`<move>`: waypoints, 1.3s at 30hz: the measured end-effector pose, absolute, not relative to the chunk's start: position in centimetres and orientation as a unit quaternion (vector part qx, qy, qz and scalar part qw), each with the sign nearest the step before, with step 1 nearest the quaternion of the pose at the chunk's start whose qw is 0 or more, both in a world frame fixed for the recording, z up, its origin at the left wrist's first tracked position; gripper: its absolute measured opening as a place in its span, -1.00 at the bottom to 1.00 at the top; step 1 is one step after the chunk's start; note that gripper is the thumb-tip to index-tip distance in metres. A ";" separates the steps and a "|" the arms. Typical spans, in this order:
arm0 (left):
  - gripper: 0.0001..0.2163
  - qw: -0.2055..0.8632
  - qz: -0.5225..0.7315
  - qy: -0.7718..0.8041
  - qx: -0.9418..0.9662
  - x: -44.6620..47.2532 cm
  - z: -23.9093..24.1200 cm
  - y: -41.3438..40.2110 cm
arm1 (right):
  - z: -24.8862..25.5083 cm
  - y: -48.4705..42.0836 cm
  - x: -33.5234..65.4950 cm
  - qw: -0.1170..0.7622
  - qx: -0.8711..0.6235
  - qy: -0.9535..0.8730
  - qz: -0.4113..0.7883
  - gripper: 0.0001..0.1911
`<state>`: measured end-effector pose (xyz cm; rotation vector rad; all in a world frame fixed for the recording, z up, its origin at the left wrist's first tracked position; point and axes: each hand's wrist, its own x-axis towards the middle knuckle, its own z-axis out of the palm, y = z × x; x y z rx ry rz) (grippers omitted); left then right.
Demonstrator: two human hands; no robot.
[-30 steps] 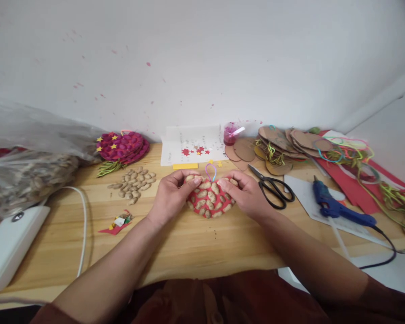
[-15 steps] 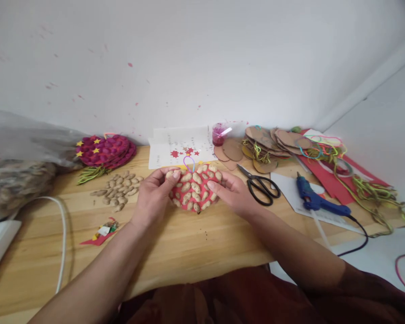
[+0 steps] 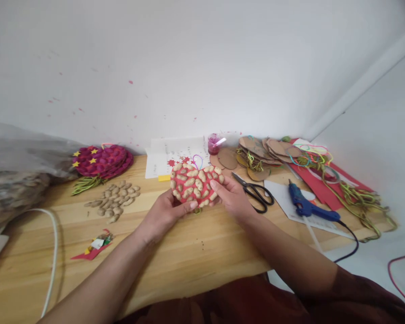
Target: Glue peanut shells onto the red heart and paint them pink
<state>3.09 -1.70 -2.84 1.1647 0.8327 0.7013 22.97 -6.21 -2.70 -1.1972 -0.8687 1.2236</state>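
A red round craft piece covered with peanut shells (image 3: 195, 183) is held up above the wooden table (image 3: 195, 245), tilted toward me. My left hand (image 3: 165, 212) grips its lower left edge from beneath. My right hand (image 3: 232, 196) holds its right edge, thumb on the front. A thin purple loop (image 3: 198, 160) sticks out at its top. A pile of loose peanuts (image 3: 114, 200) lies to the left on the table.
Black scissors (image 3: 254, 191) and a blue glue gun (image 3: 307, 208) with its cord lie to the right. Cardboard discs (image 3: 259, 150), coloured strings and red sheets fill the back right. Finished purple pieces (image 3: 103, 159), a plastic bag (image 3: 15, 175), a white cable (image 3: 52, 243) and paper scraps (image 3: 96, 245) sit left.
Both hands have lifted the peanut piece off the table and tilted it up. My left hand moved from its top edge to its lower left edge. The camera view shifted slightly.
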 end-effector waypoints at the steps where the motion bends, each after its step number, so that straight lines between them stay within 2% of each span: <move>1: -0.64 0.691 0.306 0.380 0.533 3.1 -2.8 -1.7 | -2.8 -6.2 22.9 0.577 -0.505 -0.364 0.528 -0.53; 8: -0.67 0.689 0.307 0.375 0.539 3.2 -2.5 -1.9 | -3.1 -5.9 22.9 0.585 -0.487 -0.361 0.540 -0.53; 15: -0.58 0.729 0.343 0.358 0.472 3.6 -3.0 -2.3 | -2.8 -5.9 22.9 0.603 -0.490 -0.370 0.510 -0.54; 22: -0.59 0.744 0.365 0.363 0.426 4.1 -3.1 -2.5 | -2.8 -5.9 22.6 0.572 -0.502 -0.408 0.504 -0.49; 25: -0.60 0.736 0.397 0.364 0.410 3.8 -2.7 -2.0 | -2.1 -5.9 23.4 0.551 -0.516 -0.465 0.462 -0.50; 27: -0.60 0.728 0.425 0.360 0.399 3.6 -2.4 -1.6 | -1.3 -6.2 24.6 0.540 -0.552 -0.501 0.391 -0.53; 29: -0.60 0.723 0.445 0.358 0.389 3.4 -2.1 -1.2 | -0.5 -7.0 26.2 0.508 -0.614 -0.528 0.294 -0.59; 31: -0.59 0.725 0.455 0.355 0.376 3.4 -1.9 -1.1 | 0.0 -8.3 28.1 0.439 -0.682 -0.553 0.191 -0.68; 35: -0.59 0.741 0.466 0.342 0.342 3.4 -1.6 -1.2 | -0.6 -11.8 31.3 0.210 -0.804 -0.553 0.053 -0.74; 37: -0.59 0.747 0.467 0.335 0.334 3.4 -1.4 -1.3 | -1.4 -13.0 32.3 0.163 -0.826 -0.539 0.029 -0.76; 39: -0.59 0.750 0.467 0.330 0.332 3.4 -1.3 -1.3 | -2.2 -13.6 32.9 0.156 -0.836 -0.526 0.027 -0.79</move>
